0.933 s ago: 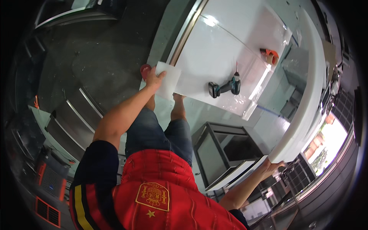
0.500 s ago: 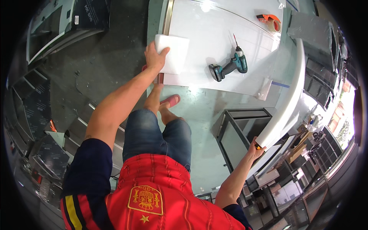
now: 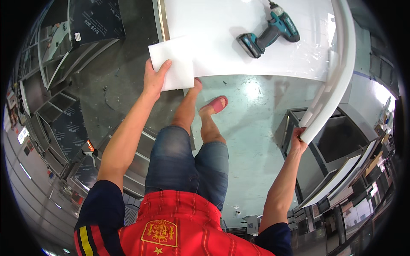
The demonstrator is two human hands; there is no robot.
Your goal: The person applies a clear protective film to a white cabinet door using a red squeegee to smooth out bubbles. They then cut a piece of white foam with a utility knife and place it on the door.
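My left hand [image 3: 154, 78] grips a white rectangular foam sheet [image 3: 172, 63] by its lower left edge, held out in front of me beside the corner of a large white panel [image 3: 222, 38]. My right hand [image 3: 298, 140] holds the lower end of a long white curved strip [image 3: 334, 74] that runs up along the panel's right side. A teal and black cordless drill [image 3: 269, 30] lies on the white panel, apart from both hands. My legs in blue denim shorts and a pink sandal [image 3: 216, 103] are below the panel.
Stainless steel frames and cabinets [image 3: 55, 102] crowd the left side. A dark open metal box frame [image 3: 333, 141] stands on the right by my right hand. The pale green floor [image 3: 252, 141] lies between them, under my feet.
The view has swung downward and closer. My left hand has drawn the foam sheet back toward me and off the panel corner. My right hand keeps hold of the curved strip.
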